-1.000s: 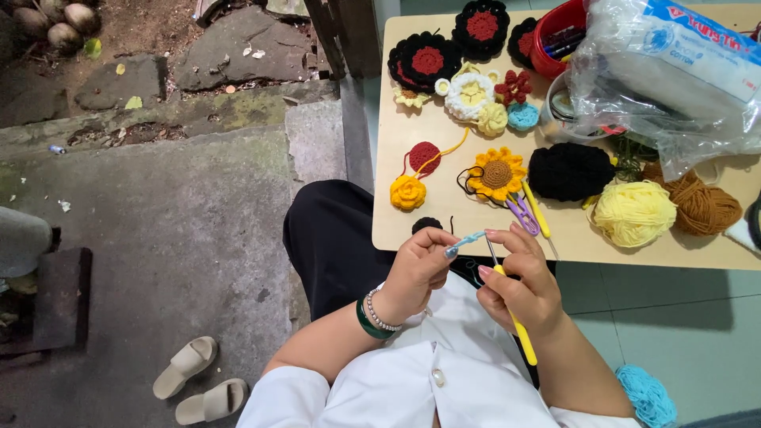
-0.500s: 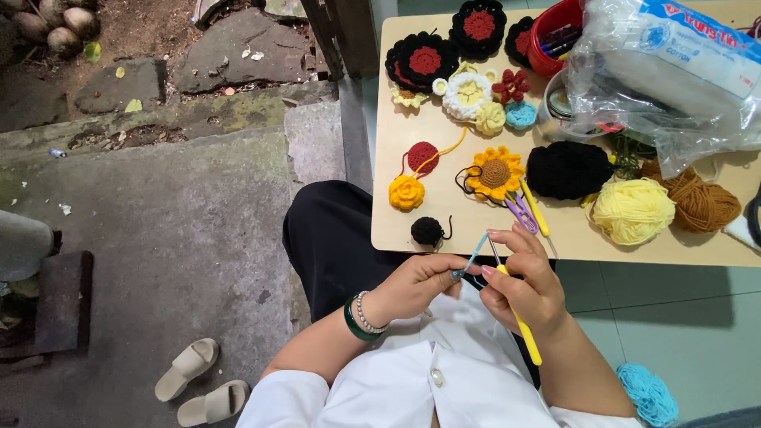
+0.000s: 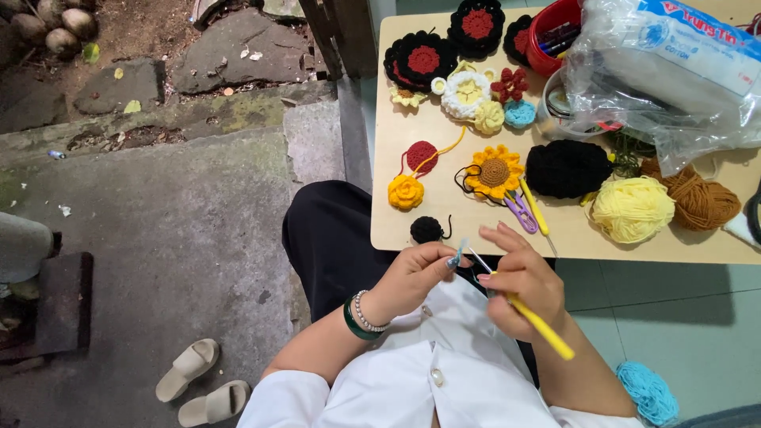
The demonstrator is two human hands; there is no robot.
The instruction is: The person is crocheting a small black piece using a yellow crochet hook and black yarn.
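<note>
Just below the table edge, over our lap, our 2 hands meet. Our left hand pinches a tiny light blue crochet piece between thumb and fingers. Our right hand wraps around a crochet hook with a yellow handle, and the thin metal tip points at the blue piece. A green bangle and a bead bracelet sit on our left wrist.

We judge that we are making the first small stitches of a new piece. The next stitch calls for a steady pinch and a little turn of the hook to catch the yarn.

On the wooden table near our hands lie a small black yarn ball, a yellow rose, a sunflower, purple snips, and a pale yellow ball of yarn. A blue ball of yarn rests on the floor by our right arm.
</note>
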